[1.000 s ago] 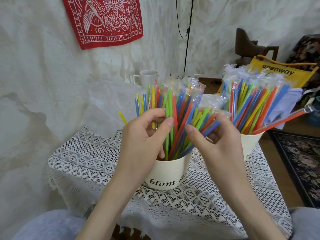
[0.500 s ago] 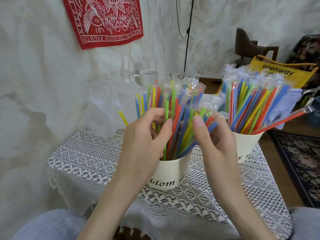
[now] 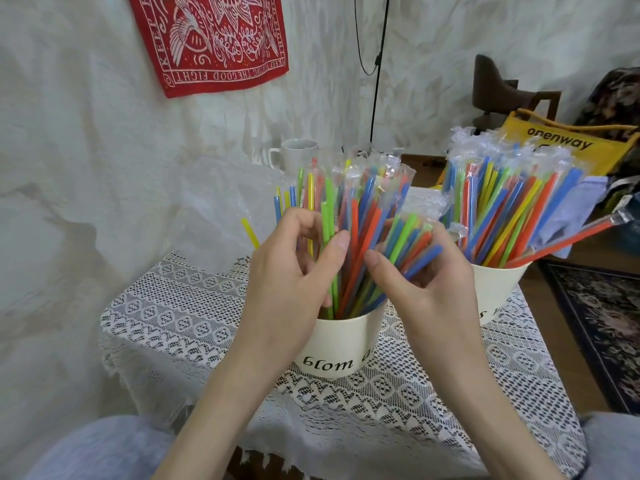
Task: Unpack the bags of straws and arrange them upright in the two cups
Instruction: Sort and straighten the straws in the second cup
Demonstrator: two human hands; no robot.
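Both hands reach into the near cup point(image 3: 341, 344). Left hand point(image 3: 298, 271) grips green straws point(image 3: 327, 230); right hand point(image 3: 429, 282) clasps a leaning wrapped bundle point(image 3: 408, 240). Beside it stands the second cup point(image 3: 491, 289).

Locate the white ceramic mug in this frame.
In the head view, the white ceramic mug stands at the table's far edge, behind the near cream straw cup, against the white wall drape.

Glossy plastic straws point(image 3: 360, 237) in crinkly clear film; matt smooth cups point(image 3: 343, 344); openwork lace tablecloth point(image 3: 194, 306); rough textured wall point(image 3: 86, 116).
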